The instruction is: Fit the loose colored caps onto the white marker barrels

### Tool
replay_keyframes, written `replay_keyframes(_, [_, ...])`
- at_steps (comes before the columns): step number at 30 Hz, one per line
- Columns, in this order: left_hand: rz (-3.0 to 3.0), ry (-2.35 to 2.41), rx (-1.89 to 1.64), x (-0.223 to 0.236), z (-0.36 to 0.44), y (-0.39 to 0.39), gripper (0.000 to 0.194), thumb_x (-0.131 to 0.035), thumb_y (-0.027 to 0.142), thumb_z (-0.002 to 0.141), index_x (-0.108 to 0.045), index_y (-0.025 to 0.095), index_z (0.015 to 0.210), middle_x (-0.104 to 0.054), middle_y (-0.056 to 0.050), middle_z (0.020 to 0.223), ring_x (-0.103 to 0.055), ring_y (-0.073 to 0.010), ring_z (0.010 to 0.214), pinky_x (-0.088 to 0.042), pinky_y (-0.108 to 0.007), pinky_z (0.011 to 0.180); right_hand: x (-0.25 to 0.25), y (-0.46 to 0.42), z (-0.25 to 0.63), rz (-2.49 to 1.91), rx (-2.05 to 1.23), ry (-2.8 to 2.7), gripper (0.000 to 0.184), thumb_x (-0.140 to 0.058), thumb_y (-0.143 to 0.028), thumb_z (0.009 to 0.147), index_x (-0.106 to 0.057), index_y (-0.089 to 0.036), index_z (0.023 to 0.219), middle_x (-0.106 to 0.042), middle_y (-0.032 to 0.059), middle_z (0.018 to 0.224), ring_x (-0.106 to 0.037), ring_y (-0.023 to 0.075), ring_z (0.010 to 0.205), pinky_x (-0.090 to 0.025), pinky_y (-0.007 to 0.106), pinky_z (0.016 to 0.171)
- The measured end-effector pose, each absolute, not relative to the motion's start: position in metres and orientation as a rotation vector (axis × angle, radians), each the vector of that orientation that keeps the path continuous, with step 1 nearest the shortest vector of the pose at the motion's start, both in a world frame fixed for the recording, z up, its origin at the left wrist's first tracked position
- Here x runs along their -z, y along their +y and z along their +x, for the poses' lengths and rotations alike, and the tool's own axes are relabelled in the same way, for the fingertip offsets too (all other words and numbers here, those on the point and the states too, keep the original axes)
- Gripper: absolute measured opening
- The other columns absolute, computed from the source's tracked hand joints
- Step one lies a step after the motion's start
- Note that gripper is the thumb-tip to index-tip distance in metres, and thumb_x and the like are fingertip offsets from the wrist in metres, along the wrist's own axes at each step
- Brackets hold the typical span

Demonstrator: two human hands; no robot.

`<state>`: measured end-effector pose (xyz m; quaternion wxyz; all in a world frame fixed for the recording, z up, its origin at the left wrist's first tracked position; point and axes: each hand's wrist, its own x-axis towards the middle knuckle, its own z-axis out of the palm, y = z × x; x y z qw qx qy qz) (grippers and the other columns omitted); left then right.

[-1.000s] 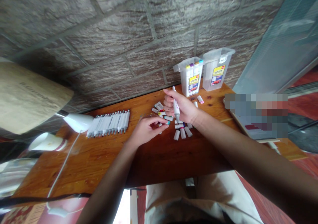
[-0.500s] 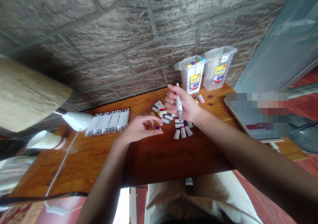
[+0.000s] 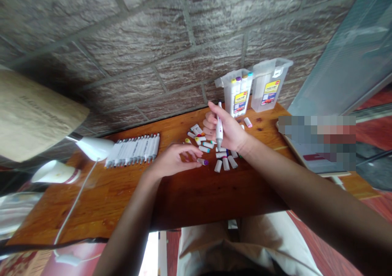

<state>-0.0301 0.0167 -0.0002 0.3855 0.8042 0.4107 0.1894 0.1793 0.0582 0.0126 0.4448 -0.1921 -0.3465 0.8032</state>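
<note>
White, likely light and stiff, an uncapped marker (image 3: 219, 130) sits within the right hand's (image 3: 230, 130) curled fingers; above the desk (image 3: 183, 198), the left hand (image 3: 174, 157) narrowly pinches a purple-ended cap (image 3: 202, 161), best gripped mid-length.

Your arms (image 3: 290, 182) reach past the worktop's (image 3: 190, 198) front edge, left hand (image 3: 171, 159) kinda half-curled, right hand (image 3: 229, 129) fisted, thumb poking toward the back edge.

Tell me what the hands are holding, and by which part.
The right hand holds a marker around its barrel, gray end down. The left hand appears to pinch a purple-ended cap by its white end.
</note>
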Motion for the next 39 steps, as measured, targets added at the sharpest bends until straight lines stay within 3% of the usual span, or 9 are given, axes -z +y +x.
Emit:
replay_keyframes(4, [2.026, 1.052, -0.467, 0.000, -0.029, 0.016, 0.029, -0.080, 0.035, 0.080, -0.077, 0.016, 0.102, -0.078, -0.007, 0.091, -0.069, -0.0155, 0.075, -0.053, -0.025, 0.067, -0.006, 0.057, 0.175, -0.505, -1.957, -0.976, 0.068, -0.055, -0.074, 0.089, -0.034, -0.021, 0.051, -0.019, -0.0070, 0.047, -0.014, 0.0080, 0.041, -0.013, 0.025, 0.039])
replay_keyframes(8, [2.041, 1.063, -0.546, -0.005, -0.027, 0.013, 0.033, -0.082, 0.037, 0.077, -0.078, 0.016, 0.102, -0.078, -0.007, 0.089, -0.066, -0.0142, 0.071, -0.050, -0.024, 0.064, -0.001, 0.055, 0.172, -0.494, -1.898, -1.038, 0.067, -0.062, -0.080, 0.079, -0.045, -0.021, 0.053, -0.026, -0.0073, 0.044, -0.018, 0.0068, 0.038, -0.012, 0.025, 0.039])
replay_keyframes(13, [1.812, 0.976, -0.776, -0.010, -0.019, 0.009, 0.039, -0.066, 0.050, 0.091, -0.077, 0.013, 0.097, -0.078, -0.012, 0.091, -0.063, -0.0128, 0.064, -0.047, -0.025, 0.059, 0.005, 0.052, 0.170, -0.557, -1.784, -1.167, 0.067, -0.060, -0.085, 0.075, -0.068, -0.019, 0.067, -0.032, -0.0087, 0.041, -0.025, 0.0067, 0.035, -0.023, 0.023, 0.038])
replay_keyframes(17, [1.657, 0.915, -0.795, -0.007, -0.013, 0.009, 0.046, -0.063, 0.055, 0.092, -0.076, 0.012, 0.091, -0.073, -0.007, 0.071, -0.059, -0.0108, 0.054, -0.041, -0.023, 0.051, 0.011, 0.050, 0.167, -0.581, -1.763, -1.270, 0.068, -0.059, -0.083, 0.078, -0.075, -0.017, 0.079, -0.037, -0.0085, 0.044, -0.034, 0.0074, 0.037, -0.031, 0.023, 0.038])
replay_keyframes(19, [1.610, 0.886, -0.759, -0.004, -0.011, 0.009, 0.044, -0.065, 0.054, 0.091, -0.077, 0.011, 0.092, -0.070, -0.005, 0.065, -0.056, -0.0100, 0.051, -0.038, -0.022, 0.050, 0.013, 0.047, 0.165, -0.593, -1.777, -1.314, 0.066, -0.058, -0.080, 0.081, -0.077, -0.017, 0.083, -0.035, -0.0091, 0.045, -0.035, 0.0070, 0.036, -0.031, 0.023, 0.037])
replay_keyframes(24, [1.499, 0.863, -0.742, 0.001, -0.006, 0.007, 0.041, -0.074, 0.049, 0.085, -0.078, 0.012, 0.103, -0.077, -0.010, 0.081, -0.051, -0.0076, 0.049, -0.035, -0.023, 0.048, 0.014, 0.044, 0.161, -0.565, -1.766, -1.304, 0.063, -0.058, -0.077, 0.084, -0.076, -0.016, 0.080, -0.036, -0.0088, 0.050, -0.036, 0.0052, 0.036, -0.031, 0.021, 0.035])
replay_keyframes(29, [1.394, 0.869, -0.798, 0.001, -0.001, 0.005, 0.040, -0.083, 0.043, 0.077, -0.079, 0.013, 0.104, -0.078, -0.009, 0.082, -0.049, -0.0067, 0.050, -0.036, -0.023, 0.050, 0.012, 0.045, 0.164, -0.647, -1.727, -1.341, 0.066, -0.056, -0.078, 0.084, -0.078, -0.016, 0.088, -0.040, -0.0076, 0.049, -0.040, 0.0064, 0.037, -0.031, 0.020, 0.036])
replay_keyframes(35, [1.355, 0.823, -0.888, 0.002, -0.003, 0.007, 0.036, -0.082, 0.040, 0.079, -0.079, 0.014, 0.103, -0.079, -0.011, 0.084, -0.046, -0.0060, 0.051, -0.036, -0.023, 0.051, 0.007, 0.049, 0.171, -0.546, -1.761, -1.336, 0.073, -0.047, -0.082, 0.086, -0.076, -0.016, 0.098, -0.039, -0.0080, 0.045, -0.029, 0.0073, 0.039, -0.033, 0.020, 0.040])
replay_keyframes(39, [1.367, 0.839, -0.952, 0.006, -0.006, 0.011, 0.038, -0.084, 0.042, 0.076, -0.079, 0.014, 0.102, -0.079, -0.010, 0.085, -0.044, -0.0054, 0.050, -0.034, -0.023, 0.049, 0.005, 0.051, 0.174, -0.537, -1.752, -1.327, 0.063, -0.053, -0.075, 0.087, -0.074, -0.017, 0.096, -0.046, -0.0066, 0.048, -0.028, 0.0071, 0.039, -0.031, 0.021, 0.042])
